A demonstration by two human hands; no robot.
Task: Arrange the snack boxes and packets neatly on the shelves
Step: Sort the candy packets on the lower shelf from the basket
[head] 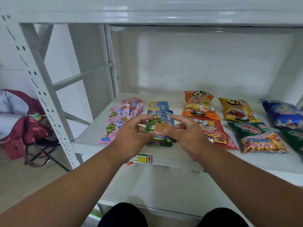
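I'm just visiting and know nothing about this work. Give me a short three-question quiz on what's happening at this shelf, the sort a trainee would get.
1. True or false: both hands are on the same stack of packets.
2. Which packets lie directly left of that stack: A) pink, B) orange, C) dark blue?
3. Name the snack printed on the green bag near the shelf's front edge.

Key:
1. True. The left hand and right hand pinch the green-and-blue turtle packet from either side with curled fingers.
2. A. The pink packets lie left; the orange bag and dark blue bag lie right.
3. Prawn crackers, on the green bag.
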